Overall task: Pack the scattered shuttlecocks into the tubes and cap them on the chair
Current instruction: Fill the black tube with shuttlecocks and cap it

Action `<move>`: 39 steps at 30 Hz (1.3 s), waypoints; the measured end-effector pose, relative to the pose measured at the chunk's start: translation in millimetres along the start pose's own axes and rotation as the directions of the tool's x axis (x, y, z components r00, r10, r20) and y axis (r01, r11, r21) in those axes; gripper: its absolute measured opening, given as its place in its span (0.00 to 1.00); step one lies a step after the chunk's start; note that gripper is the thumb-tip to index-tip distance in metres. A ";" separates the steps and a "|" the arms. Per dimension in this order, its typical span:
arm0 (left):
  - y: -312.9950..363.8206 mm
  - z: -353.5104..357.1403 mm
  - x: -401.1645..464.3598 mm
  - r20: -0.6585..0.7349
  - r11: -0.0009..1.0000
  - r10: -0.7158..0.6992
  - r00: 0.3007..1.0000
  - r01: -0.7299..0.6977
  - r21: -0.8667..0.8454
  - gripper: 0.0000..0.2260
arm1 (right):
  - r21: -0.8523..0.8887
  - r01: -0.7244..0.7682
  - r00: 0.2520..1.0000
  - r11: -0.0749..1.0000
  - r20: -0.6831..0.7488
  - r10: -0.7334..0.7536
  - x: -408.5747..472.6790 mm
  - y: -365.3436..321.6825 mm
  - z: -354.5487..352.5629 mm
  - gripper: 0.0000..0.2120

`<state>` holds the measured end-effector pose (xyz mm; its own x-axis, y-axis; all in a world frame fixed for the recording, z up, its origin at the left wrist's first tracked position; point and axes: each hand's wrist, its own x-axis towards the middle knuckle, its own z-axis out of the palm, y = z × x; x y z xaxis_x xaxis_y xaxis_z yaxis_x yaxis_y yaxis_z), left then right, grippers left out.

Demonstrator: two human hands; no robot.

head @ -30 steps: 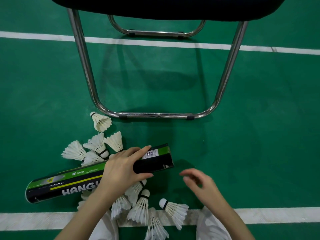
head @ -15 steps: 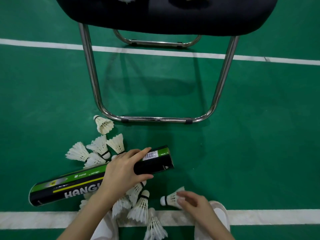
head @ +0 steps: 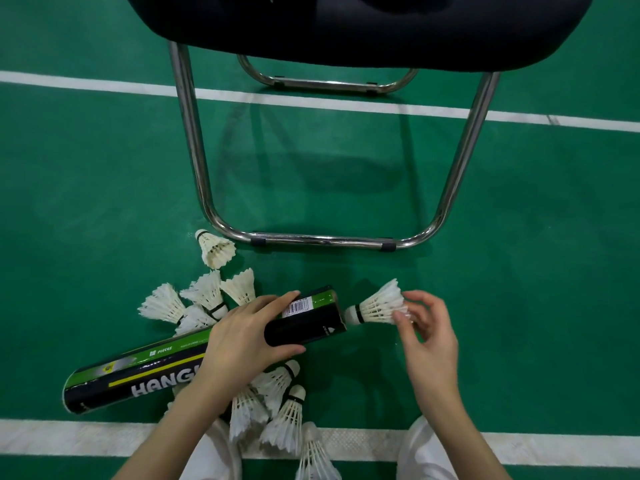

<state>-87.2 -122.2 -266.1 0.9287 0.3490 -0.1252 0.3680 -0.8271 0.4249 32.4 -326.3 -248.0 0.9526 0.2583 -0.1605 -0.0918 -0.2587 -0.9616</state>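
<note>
Head view: left hand (head: 247,336) gripping tube (head: 194,355) at lower left, fingers curling round its middle, tube lying slanted across green floor (head: 104,188). Right hand (head: 427,336) pinching feathers of shuttlecock (head: 377,304) at centre, cork sitting right at tube's open end. Other shuttlecocks (head: 204,296) lying scattered beside and under tube. Chair (head: 346,26) standing at top.

Glossy printed cardboard tube (head: 145,372), white feather shuttlecocks (head: 216,249), polished chrome chair frame (head: 322,240), matt green floor (head: 86,202).
</note>
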 end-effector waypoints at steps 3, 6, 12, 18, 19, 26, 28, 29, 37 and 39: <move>0.7 2.0 -0.9 -0.013 0.999 0.019 1.000 -0.018 0.028 0.35 | 0.074 -0.004 0.998 0.997 0.060 -0.001 1.0 -1.7 10.5 0.13; 4.5 3.8 0.1 -0.042 0.998 0.049 0.998 -0.047 0.043 0.35 | 0.087 -0.073 0.973 0.993 0.226 0.052 -4.5 6.6 26.2 0.11; 3.4 1.9 2.5 -0.019 0.999 0.028 0.999 -0.028 0.028 0.35 | -0.045 -0.031 0.935 0.999 0.351 0.045 -9.7 12.7 40.0 0.08; -1.6 1.8 1.0 -0.042 0.999 0.035 0.999 -0.034 0.027 0.35 | -0.141 0.034 0.874 0.989 0.484 0.039 -1.6 14.8 47.1 0.09; -2.3 2.0 0.9 -0.052 0.999 0.042 0.998 -0.040 0.035 0.35 | -0.132 0.028 0.849 0.991 0.526 0.046 -1.5 14.8 47.6 0.10; -8.5 2.8 -6.5 -0.048 0.999 0.047 0.998 -0.046 0.024 0.34 | -0.037 -0.048 0.754 0.998 0.655 0.061 -1.0 7.4 48.1 0.07; -12.3 -0.8 -8.6 -0.049 1.000 0.012 0.999 -0.011 0.014 0.33 | 0.045 -0.057 0.837 0.997 0.547 0.023 -5.6 7.6 49.1 0.06; -14.7 -3.1 -9.8 -0.057 1.000 -0.001 0.998 0.002 0.011 0.33 | 0.068 -0.050 0.875 0.996 0.485 0.010 -9.2 9.2 49.3 0.06; -39.3 -10.6 -26.8 -0.034 0.992 -0.126 0.991 0.125 -0.031 0.34 | -0.190 0.128 0.838 0.973 0.546 -0.004 -40.0 32.5 53.3 0.11; -44.7 -10.8 -30.7 -0.026 0.985 -0.166 0.986 0.165 -0.041 0.35 | -0.281 0.218 0.738 0.935 0.674 0.030 -46.0 40.2 61.1 0.15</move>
<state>-132.6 -91.1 -271.6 0.8531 0.4928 -0.1712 0.5142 -0.7392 0.4349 -32.8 -291.8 -292.9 0.5052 0.8101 -0.2975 0.2030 -0.4466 -0.8714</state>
